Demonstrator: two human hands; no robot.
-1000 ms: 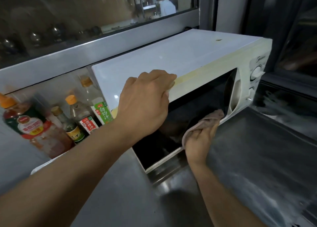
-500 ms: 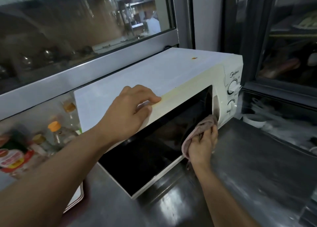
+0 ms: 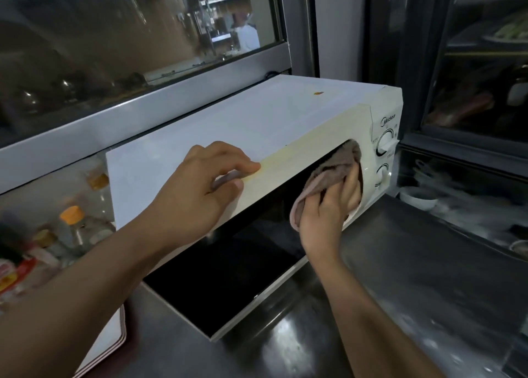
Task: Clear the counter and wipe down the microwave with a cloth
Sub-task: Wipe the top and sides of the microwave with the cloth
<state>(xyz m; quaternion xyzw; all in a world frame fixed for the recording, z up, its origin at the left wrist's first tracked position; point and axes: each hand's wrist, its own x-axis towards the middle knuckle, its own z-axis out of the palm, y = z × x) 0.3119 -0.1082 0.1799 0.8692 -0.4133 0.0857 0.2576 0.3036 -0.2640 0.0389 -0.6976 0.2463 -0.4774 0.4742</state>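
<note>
Now the microwave (image 3: 257, 126), a white box filling the centre of the frame, is seen standing on the steel counter (image 3: 414, 277), its dark glass door (image 3: 228, 269) facing the lower middle of the picture. The left hand (image 3: 200, 189) is laid on the front top edge of the microwave, left of centre, fingers curled over the yellowed strip above the door; nothing loose is held in it, and the casing itself is gripped. To the right of centre, the right hand (image 3: 325, 209) is wrapped around a bunched brownish-pink cloth (image 3: 328, 175), which is pressed against the right end of the door, just beside the control panel. Two round dials (image 3: 385, 146) are seen on that panel, one above the other, under a brand mark. A small orange spot (image 3: 317, 93) is visible on the top of the microwave, toward its far right corner. At the left edge of the frame, blurred bottles (image 3: 71, 229) with orange and yellow caps are standing beside the microwave. A wide window (image 3: 137, 35) is stretched across the upper left, and a small white bowl (image 3: 420, 196) is resting at the right, beyond the counter's edge.
</note>
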